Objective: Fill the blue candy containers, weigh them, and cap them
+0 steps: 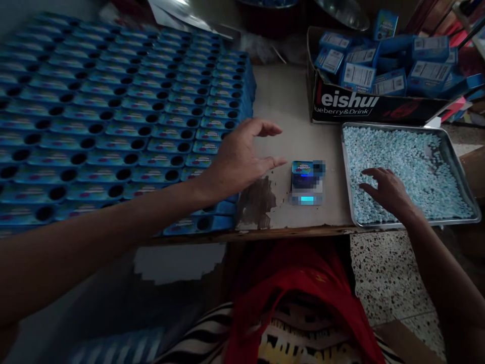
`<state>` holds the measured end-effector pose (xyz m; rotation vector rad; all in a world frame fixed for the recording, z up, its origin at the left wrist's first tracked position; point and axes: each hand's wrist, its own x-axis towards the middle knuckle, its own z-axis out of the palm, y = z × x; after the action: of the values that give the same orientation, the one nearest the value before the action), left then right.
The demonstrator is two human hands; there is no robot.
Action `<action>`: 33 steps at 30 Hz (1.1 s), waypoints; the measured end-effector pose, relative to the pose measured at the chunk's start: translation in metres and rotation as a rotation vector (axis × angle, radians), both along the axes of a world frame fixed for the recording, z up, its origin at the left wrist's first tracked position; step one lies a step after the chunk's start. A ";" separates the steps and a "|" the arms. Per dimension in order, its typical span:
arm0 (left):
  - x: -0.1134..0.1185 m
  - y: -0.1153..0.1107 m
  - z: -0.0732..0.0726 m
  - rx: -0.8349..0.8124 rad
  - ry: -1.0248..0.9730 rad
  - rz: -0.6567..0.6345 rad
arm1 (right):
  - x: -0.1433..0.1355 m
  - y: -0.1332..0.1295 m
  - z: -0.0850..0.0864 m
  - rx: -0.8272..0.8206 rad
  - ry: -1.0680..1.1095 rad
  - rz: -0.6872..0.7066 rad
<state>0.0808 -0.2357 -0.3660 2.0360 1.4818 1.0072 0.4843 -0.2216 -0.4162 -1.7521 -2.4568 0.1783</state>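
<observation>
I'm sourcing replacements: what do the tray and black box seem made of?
The tray looks like bare metal, smooth and shiny: its grey rim catches light. The black box is probably printed cardboard, given its thin wall and lettering; matt or glossy, I can't tell.

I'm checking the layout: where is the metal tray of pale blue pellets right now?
In the head view, the metal tray is on the right, just in front of the black carton, with the right hand over its pellets.
</observation>
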 end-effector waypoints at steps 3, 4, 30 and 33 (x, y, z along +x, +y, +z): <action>0.006 0.003 -0.007 -0.042 -0.006 -0.031 | 0.005 0.002 -0.001 -0.013 0.039 0.004; 0.008 0.005 -0.012 -0.059 -0.008 -0.038 | 0.007 0.002 -0.001 -0.021 0.056 0.006; 0.084 0.031 -0.033 0.302 0.281 -0.324 | -0.090 -0.026 -0.006 -1.015 1.881 -0.574; 0.098 0.032 -0.034 0.438 0.350 -0.289 | -0.093 -0.026 0.003 -0.962 2.025 -0.575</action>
<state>0.1787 -0.2036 -0.3998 2.7617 1.1337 0.9498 0.3910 -0.2475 -0.4135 -0.9636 -0.3057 1.9197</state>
